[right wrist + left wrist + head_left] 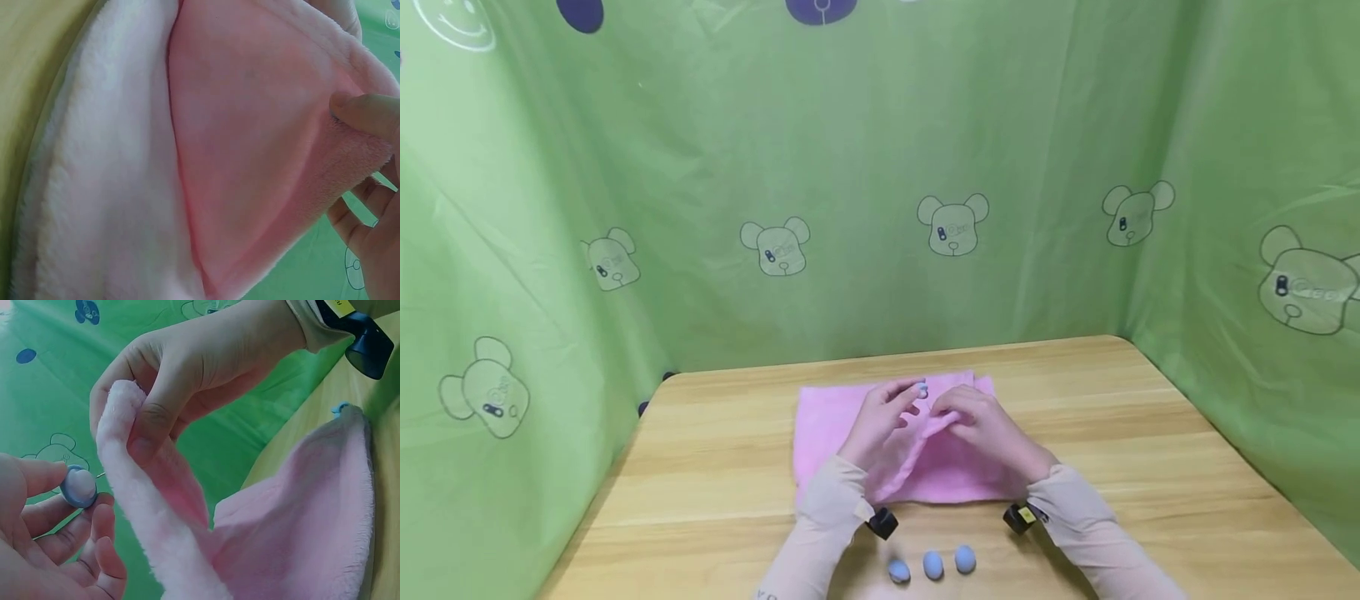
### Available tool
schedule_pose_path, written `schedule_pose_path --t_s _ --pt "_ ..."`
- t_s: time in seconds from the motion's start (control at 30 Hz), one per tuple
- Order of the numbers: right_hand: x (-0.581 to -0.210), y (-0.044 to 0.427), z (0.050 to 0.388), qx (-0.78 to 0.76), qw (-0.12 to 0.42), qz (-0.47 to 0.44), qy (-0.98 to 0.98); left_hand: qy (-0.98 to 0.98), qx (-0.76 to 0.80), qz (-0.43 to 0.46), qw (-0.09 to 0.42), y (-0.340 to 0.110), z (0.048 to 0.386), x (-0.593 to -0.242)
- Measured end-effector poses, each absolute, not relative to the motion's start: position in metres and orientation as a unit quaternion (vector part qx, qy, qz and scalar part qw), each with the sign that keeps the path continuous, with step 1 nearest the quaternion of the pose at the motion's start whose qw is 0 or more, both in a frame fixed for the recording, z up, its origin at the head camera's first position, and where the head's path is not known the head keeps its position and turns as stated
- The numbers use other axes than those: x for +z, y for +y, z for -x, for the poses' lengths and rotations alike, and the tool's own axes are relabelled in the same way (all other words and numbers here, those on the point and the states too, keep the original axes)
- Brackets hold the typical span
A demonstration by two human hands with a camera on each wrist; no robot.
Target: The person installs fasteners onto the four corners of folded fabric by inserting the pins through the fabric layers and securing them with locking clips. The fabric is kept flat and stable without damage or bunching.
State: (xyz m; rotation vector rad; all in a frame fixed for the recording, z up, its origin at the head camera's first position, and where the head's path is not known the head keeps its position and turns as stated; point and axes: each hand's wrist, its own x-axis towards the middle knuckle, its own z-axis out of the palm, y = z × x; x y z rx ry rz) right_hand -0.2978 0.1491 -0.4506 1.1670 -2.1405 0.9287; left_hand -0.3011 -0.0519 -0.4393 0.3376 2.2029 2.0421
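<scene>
My left hand pinches a blue round-headed pin between thumb and fingertips. Its cap has a whitish middle, and a thin needle points from it towards a pink plush cloth. My right hand grips a raised, folded edge of that cloth, thumb on one side and fingers behind. In the left wrist view the needle's tip is close to the fold; whether it touches I cannot tell. The right wrist view shows the right thumb pressing the cloth's smoother inner face. The rest of the cloth lies on the table.
Three blue oval pieces lie in a row on the wooden table, near its front edge. A small blue piece shows at a far corner of the cloth. Green curtains with bear prints stand around the table.
</scene>
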Motion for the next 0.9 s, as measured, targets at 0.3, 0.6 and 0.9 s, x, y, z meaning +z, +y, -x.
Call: schedule_pose_path --t_s 0.3,0.6,0.9 --pt "-0.4499 0.1487 0.2962 0.340 0.263 -0.428 -0.795 0.726 0.676 -0.112 0.062 -0.0497 0.2999 -0.4371" --pt "-0.4505 0.1483 0.2980 0.335 0.272 -0.430 -0.793 0.729 0.672 -0.113 0.065 -0.0497 0.2995 -0.4388" --pt "-0.4489 0.1482 0.2957 0.341 0.260 -0.427 -0.796 0.731 0.668 -0.117 0.073 -0.0497 0.2960 -0.4398"
